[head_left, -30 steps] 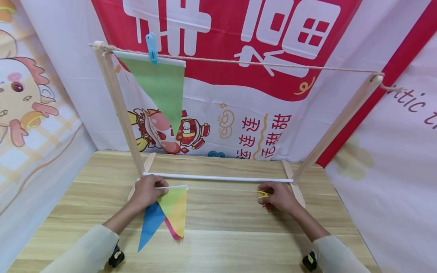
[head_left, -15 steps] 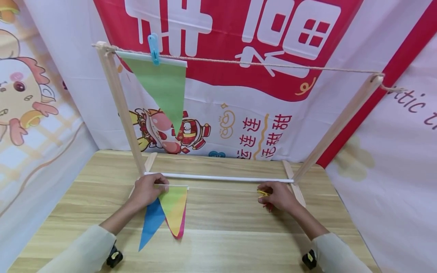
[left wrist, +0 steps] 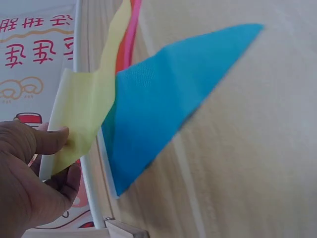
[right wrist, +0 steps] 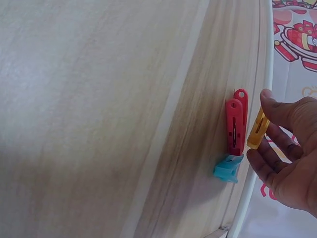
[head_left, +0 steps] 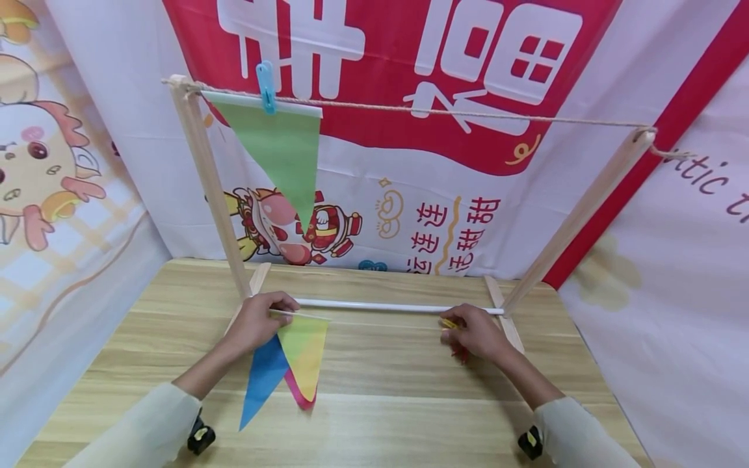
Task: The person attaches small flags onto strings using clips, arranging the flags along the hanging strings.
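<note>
My left hand (head_left: 257, 318) pinches a yellow pennant flag (left wrist: 81, 109) by its white top strip, between thumb and fingers. Below it on the table lie a blue pennant (left wrist: 163, 94) and a magenta one (head_left: 300, 393), partly covered by the yellow. On the right, my right hand (right wrist: 292, 163) holds a yellow clothespin (right wrist: 258, 130) between thumb and fingertips. Beside those fingers, red clothespins (right wrist: 235, 126) and a light blue clothespin (right wrist: 229, 168) rest on the wood. A green pennant (head_left: 283, 153) hangs from the rope (head_left: 439, 112), clipped by a light blue clothespin (head_left: 266, 88).
Two wooden posts (head_left: 210, 175) carry the rope across the back of the table (head_left: 409, 422). A white rod (head_left: 374, 305) joins their feet, just beyond both hands. Printed cloth (head_left: 374, 156) hangs close behind the frame.
My left hand has shifted slightly right and away from me, raising the yellow pennant; the blue and magenta ones stay below. My right hand has risen a little with the yellow clothespin.
</note>
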Demonstrator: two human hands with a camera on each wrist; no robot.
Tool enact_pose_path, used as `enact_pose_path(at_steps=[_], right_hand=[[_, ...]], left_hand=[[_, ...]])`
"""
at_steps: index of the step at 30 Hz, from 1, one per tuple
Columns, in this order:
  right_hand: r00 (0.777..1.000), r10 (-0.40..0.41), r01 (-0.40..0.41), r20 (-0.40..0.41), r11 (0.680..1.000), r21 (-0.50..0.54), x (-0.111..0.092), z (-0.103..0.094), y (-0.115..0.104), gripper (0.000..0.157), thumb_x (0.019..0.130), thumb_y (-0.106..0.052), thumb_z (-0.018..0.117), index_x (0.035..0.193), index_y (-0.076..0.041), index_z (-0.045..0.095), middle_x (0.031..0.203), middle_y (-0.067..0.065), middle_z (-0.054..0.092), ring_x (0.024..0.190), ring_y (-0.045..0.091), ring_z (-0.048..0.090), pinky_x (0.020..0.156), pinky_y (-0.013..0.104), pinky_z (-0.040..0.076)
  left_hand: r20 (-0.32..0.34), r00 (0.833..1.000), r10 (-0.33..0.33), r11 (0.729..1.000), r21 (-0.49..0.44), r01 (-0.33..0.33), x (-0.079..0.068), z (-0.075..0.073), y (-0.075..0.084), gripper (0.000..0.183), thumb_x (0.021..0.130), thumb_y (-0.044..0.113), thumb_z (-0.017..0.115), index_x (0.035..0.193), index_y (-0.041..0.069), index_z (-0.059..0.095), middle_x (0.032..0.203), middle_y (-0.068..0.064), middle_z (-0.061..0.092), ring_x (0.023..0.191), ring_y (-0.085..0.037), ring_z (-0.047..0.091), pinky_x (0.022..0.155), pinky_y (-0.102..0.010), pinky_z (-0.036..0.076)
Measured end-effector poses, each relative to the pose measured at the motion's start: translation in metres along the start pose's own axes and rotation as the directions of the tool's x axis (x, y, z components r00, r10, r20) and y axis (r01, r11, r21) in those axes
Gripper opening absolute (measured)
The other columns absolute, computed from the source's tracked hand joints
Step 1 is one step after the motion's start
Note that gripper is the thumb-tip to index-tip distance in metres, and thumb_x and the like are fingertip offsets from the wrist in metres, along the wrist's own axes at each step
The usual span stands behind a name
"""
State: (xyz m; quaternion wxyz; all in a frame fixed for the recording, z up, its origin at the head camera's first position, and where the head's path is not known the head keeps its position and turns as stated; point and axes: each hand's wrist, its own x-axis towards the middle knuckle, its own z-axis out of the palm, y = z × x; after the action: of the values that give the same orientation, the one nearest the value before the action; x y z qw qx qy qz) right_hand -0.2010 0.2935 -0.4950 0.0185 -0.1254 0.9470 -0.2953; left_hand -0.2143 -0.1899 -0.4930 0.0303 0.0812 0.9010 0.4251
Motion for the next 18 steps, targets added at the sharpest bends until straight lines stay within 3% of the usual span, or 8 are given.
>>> enact_pose_path(at_steps=[3,9,13,18], right_hand=[[0.999,-0.041,0.040,-0.029,0.998,-0.051,0.002,-0.001,-0.001,0.032,0.097,-0.015,0.091,0.127,-0.007,0.084,0.117,0.012,0.082,0.106,0.024,0.075,0.096,0.048,0.065],[0.997,-0.070,0.068,-0.029,0.996,-0.053,0.003,-0.003,-0.003,0.031,0.099,-0.012,0.087,0.129,-0.006,0.083,0.117,0.013,0.080,0.106,0.027,0.076,0.096,0.050,0.065],[0.997,-0.078,0.077,-0.021,0.996,-0.041,0.004,-0.004,-0.003,0.031,0.102,-0.010,0.084,0.132,-0.004,0.081,0.116,0.014,0.079,0.105,0.026,0.075,0.095,0.049,0.066],[0.995,-0.092,0.091,-0.031,0.995,-0.037,0.006,-0.004,-0.002,0.032,0.104,-0.009,0.082,0.133,0.001,0.079,0.111,0.014,0.077,0.099,0.022,0.073,0.089,0.041,0.067]], left_hand=[[-0.013,1.000,0.012,1.000,0.012,-0.011,0.001,0.000,0.004,0.021,0.103,-0.001,0.078,0.121,0.008,0.084,0.124,-0.014,0.082,0.119,-0.036,0.077,0.106,-0.056,0.068],[-0.061,0.998,0.017,0.999,0.043,-0.014,0.005,0.001,0.011,0.014,0.100,0.009,0.087,0.114,0.007,0.088,0.129,-0.018,0.078,0.123,-0.039,0.074,0.108,-0.060,0.064],[-0.069,0.998,-0.005,0.999,0.031,0.007,0.007,0.001,0.015,0.018,0.099,0.016,0.089,0.116,0.008,0.088,0.127,-0.016,0.080,0.116,-0.035,0.073,0.094,-0.047,0.068],[-0.063,0.998,-0.006,1.000,-0.021,0.005,0.008,0.002,0.018,0.017,0.101,0.021,0.089,0.115,0.012,0.090,0.116,-0.011,0.085,0.098,-0.024,0.072,0.075,-0.027,0.059]])
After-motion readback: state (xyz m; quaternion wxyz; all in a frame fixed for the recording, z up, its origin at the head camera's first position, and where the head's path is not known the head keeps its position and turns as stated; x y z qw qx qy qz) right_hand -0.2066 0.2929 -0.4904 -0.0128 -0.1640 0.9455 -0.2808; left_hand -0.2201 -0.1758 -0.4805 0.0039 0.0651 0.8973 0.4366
